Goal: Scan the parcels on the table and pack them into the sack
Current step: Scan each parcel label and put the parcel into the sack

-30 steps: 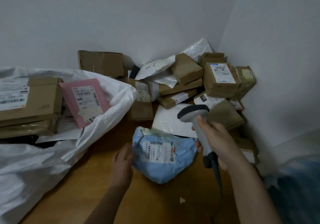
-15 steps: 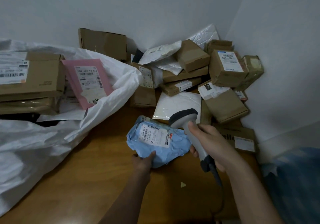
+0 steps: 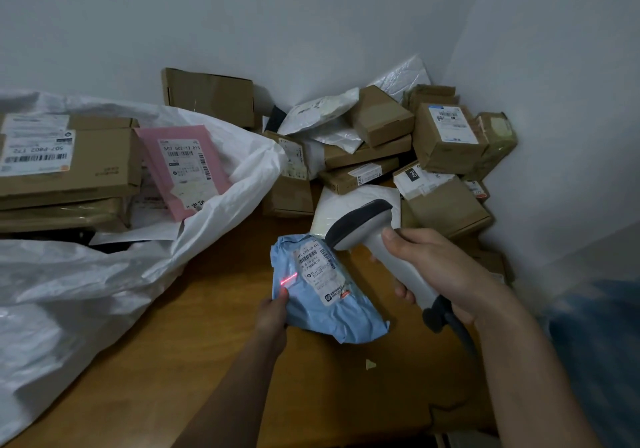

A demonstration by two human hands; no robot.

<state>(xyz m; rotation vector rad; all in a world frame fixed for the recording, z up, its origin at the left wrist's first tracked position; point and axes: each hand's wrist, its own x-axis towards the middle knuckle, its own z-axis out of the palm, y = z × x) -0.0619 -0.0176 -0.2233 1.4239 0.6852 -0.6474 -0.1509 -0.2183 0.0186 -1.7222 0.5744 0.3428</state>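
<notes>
The blue mailer (image 3: 325,295) is being pinched by the left hand (image 3: 273,312); the scanner (image 3: 377,239), clenched in the right hand (image 3: 440,267), should be steered onto the barcode.

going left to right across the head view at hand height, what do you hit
white sack → left hand → blue parcel → scanner → right hand

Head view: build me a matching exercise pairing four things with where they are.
Things:
1. blue parcel
2. scanner
3. pink parcel
4. white sack

Places:
A. inside the sack's open mouth
B. held in the left hand
C. lying open on the table's left side
D. held in the right hand

Pairs: 1-B, 2-D, 3-A, 4-C
</notes>
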